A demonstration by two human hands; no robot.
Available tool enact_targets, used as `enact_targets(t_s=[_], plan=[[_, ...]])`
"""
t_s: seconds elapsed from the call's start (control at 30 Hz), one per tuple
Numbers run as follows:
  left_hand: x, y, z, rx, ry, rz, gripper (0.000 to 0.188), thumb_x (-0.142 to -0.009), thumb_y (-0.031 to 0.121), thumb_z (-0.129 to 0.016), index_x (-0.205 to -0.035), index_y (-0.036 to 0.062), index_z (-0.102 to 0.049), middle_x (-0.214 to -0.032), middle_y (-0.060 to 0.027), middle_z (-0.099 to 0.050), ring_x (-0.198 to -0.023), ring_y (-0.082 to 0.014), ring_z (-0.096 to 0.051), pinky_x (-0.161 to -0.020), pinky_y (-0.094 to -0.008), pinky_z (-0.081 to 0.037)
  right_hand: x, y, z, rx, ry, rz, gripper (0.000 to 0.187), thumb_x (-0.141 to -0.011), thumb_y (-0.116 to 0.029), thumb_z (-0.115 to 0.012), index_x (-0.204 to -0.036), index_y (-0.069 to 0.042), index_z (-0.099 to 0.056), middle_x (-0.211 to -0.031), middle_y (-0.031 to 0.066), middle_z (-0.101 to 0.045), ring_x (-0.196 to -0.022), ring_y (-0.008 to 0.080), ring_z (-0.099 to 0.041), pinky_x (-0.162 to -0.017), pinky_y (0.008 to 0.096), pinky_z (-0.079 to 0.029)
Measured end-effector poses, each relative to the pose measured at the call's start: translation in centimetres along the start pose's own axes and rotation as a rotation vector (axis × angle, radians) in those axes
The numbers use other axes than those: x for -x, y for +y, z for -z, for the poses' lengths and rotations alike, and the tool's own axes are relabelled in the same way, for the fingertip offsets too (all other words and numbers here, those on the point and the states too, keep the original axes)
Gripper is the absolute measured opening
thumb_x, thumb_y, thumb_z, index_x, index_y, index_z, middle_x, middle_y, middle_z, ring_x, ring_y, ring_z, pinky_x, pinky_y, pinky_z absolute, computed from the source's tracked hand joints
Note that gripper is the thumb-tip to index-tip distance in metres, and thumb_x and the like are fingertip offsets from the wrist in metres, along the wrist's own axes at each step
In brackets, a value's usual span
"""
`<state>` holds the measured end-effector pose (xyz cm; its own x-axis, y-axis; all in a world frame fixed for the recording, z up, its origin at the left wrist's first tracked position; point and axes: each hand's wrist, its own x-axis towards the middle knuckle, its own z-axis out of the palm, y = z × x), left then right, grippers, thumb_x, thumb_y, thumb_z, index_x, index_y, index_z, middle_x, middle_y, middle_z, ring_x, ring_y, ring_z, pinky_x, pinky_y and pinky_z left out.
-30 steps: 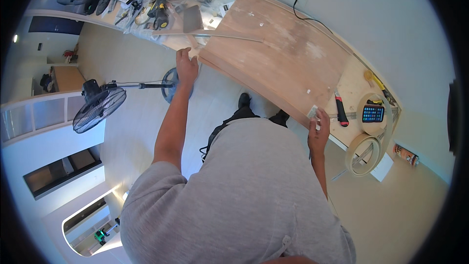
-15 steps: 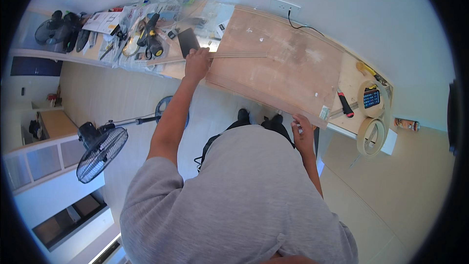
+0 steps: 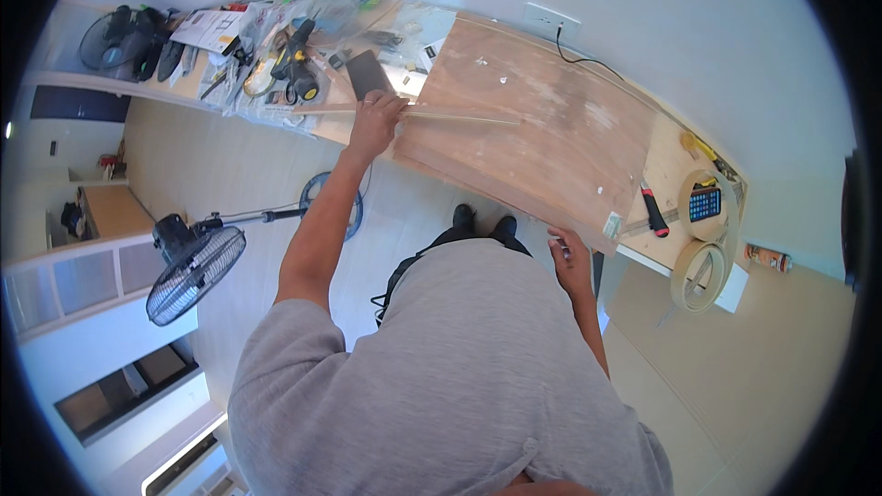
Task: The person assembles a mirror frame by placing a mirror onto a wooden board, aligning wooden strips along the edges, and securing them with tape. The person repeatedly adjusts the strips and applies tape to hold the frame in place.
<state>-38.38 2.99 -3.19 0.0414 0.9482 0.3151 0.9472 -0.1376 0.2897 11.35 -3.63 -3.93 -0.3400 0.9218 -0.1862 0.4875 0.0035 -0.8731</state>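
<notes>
My left hand [image 3: 377, 124] is closed around a long thin wooden strip [image 3: 469, 117], whose right part lies over the large brown plywood board [image 3: 533, 152]. The strip's left end reaches toward the tools on the counter. A dark flat rectangular block [image 3: 367, 73] lies just beyond my left fingers. My right hand [image 3: 573, 262] is by the board's near right edge, its fingers loosely bent and apart. Whether it touches the edge cannot be made out. A small pale spot shows among those fingers, too small to name.
Right of the board lie a red-and-black handled tool [image 3: 654, 211], a phone [image 3: 706, 204], rolls of pale edging tape [image 3: 694, 280] and a yellow-handled tool [image 3: 696, 145]. A drill [image 3: 296, 60] and plastic bags crowd the left counter. A standing fan [image 3: 195, 266] is at left.
The strip's right end has swung slightly toward me, with my left hand still around it. My right hand keeps its place near the board's edge. The whole view has shifted slightly.
</notes>
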Motion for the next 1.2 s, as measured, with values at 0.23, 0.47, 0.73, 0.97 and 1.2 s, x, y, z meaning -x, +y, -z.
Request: enact_targets(t_s=[0.23,0.47,0.73,0.97,1.2], plan=[[-0.3,2.2,2.3,-0.066,0.054,-0.017,0.036,-0.085,-0.001,-0.06,-0.119,0.0082,-0.068,-0.116,-0.0069,-0.068,-0.118,-0.0296,-0.06,-0.097,-0.0458,-0.041,-1.2,1.2,1.6,-0.011,-0.154,0.001,0.027,-0.096,-0.015,-0.066,-0.122,-0.005,-0.069,-0.114,0.0098,-0.071,-0.092,0.0195,-0.067,-0.076,0.031,-0.053],[-1.6,2.8,6.6,-0.114,0.308,0.099,0.042,-0.088,0.0,-0.056,-0.128,0.0091,-0.064,-0.112,-0.0094,-0.068,-0.11,-0.0307,-0.062,-0.093,-0.0453,-0.043,-2.2,1.5,2.3,-0.124,-0.312,-0.036,0.03,-0.097,-0.017,-0.067,-0.124,-0.003,-0.067,-0.117,0.0089,-0.071,-0.092,0.0174,-0.066,-0.078,0.03,-0.053],[-3.4,-13.0,10.4,-0.021,0.478,0.254,0.045,-0.081,-0.007,-0.07,-0.122,0.0111,-0.073,-0.11,-0.0137,-0.069,-0.101,-0.032,-0.066,-0.088,-0.0392,-0.054,-2.1,1.4,0.6,-0.258,-0.373,-0.196,0.031,-0.099,-0.021,-0.067,-0.124,-0.003,-0.066,-0.116,0.0053,-0.069,-0.093,0.0133,-0.064,-0.08,0.0288,-0.053],[-6.6,-23.9,11.8,-0.218,0.258,0.175,0.046,-0.078,0.003,-0.072,-0.123,0.0166,-0.073,-0.114,-0.012,-0.07,-0.102,-0.0366,-0.065,-0.09,-0.0464,-0.052,-2.1,0.4,-6.5,-0.845,-0.035,-0.606,0.047,-0.102,-0.037,-0.064,-0.135,-0.004,-0.057,-0.121,0.0107,-0.068,-0.105,0.0208,-0.067,-0.086,0.0337,-0.054],[-10.3,-30.8,9.4,-0.351,0.088,0.232,0.043,-0.085,0.008,-0.067,-0.125,0.0235,-0.072,-0.118,-0.0055,-0.067,-0.116,-0.0341,-0.058,-0.097,-0.0534,-0.043,-2.8,-1.2,-14.2,-1.286,0.305,-0.628,0.053,-0.104,-0.041,-0.058,-0.14,-0.003,-0.048,-0.134,0.0166,-0.06,-0.12,0.0297,-0.062,-0.095,0.0398,-0.054]])
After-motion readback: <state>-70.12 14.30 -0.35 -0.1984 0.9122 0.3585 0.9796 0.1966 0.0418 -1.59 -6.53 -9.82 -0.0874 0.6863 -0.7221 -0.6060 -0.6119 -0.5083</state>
